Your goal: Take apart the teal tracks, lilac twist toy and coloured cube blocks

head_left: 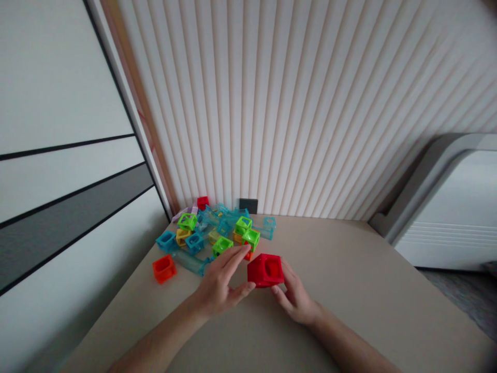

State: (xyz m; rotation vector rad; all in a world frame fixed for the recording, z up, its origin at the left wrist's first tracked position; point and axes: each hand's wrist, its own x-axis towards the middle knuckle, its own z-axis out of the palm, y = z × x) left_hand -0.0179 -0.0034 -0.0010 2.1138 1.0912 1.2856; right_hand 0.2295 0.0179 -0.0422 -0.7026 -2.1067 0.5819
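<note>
A red hollow cube block [257, 272] with a round opening in one face is held above the table in my right hand [298, 300]. The fingers of that hand reach behind its right side, and the thumb is at its lower edge. My left hand [217, 286] is just left of the cube, fingers stretched out and thumb apart. Its thumb tip comes close to the cube's lower left corner; whether they touch I cannot tell. Beyond my left fingertips lie green cube blocks [222, 245] and, partly hidden, an orange-red block [248, 255].
The table [341, 269] meets a ribbed wall [272, 103]. Translucent blue tubes [190, 261], blue blocks [166, 240], a yellow block [182, 237] and another red block [202, 202] are heaped at the back left. An orange block [164, 268] lies apart. A black socket [248, 205] sits behind.
</note>
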